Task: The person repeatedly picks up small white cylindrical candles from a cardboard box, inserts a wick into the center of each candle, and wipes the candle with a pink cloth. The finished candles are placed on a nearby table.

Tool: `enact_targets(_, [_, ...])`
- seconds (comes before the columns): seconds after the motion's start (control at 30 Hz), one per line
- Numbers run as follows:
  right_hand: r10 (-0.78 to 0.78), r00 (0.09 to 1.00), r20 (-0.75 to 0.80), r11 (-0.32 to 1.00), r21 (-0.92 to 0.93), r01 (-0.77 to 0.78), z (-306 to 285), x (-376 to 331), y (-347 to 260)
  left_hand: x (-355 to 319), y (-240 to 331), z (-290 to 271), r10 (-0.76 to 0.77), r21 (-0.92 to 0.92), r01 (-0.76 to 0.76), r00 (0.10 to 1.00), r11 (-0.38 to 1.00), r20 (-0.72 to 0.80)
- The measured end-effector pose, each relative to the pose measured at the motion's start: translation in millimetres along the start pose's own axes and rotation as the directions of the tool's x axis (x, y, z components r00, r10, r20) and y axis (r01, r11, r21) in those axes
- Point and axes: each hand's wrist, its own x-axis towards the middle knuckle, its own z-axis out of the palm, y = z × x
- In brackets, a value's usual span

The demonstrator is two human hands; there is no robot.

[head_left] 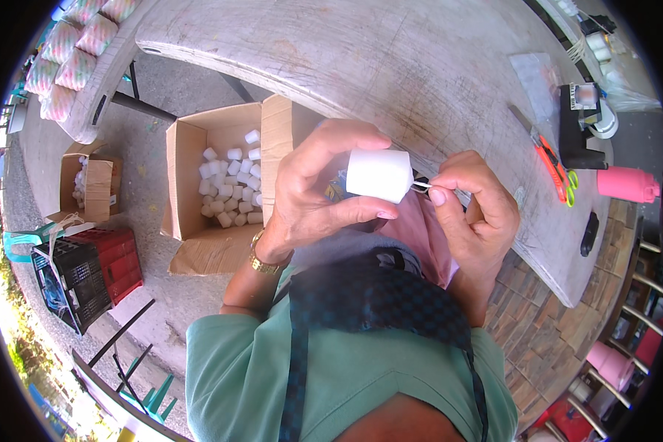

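Note:
My left hand (318, 188) grips a short white cylinder, a candle-like block (379, 175), holding it on its side in front of my chest. My right hand (473, 206) pinches a thin wick-like piece (421, 185) sticking out of the block's right end, thumb and forefinger closed on it. A gold watch (260, 259) sits on my left wrist. Both hands hover over the near edge of a pale, worn round table (390, 66), above pink cloth on my lap.
An open cardboard box (188, 184) with several white blocks stands on the ground at left; a smaller box (88, 184) and red and black crates (88, 272) lie farther left. On the table at right lie orange-handled scissors (554, 166), a black device (578, 132) and a pink container (628, 184).

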Motion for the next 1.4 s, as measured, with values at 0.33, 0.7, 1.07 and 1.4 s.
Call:
enact_targets(0.33, [0.165,0.986,-0.013,0.982,-0.087,-0.166,6,2,-14,0,-2,6,-0.085,-0.176,0.081,0.996,0.981,-0.014])
enact_targets(0.7, [0.138,0.989,-0.048,0.988,0.079,-0.133,6,-5,0,4,3,14,-0.137,-0.172,0.137,0.991,0.976,0.013])
enact_targets(1.07, [0.318,0.948,0.034,0.920,0.233,-0.317,-4,-13,0,7,6,14,-0.064,-0.161,0.072,0.997,0.984,0.049])
enact_targets(1.4, [0.393,0.920,0.006,0.858,0.356,-0.369,15,-12,-12,3,27,26,-0.375,-0.358,0.381,0.923,0.853,0.087])
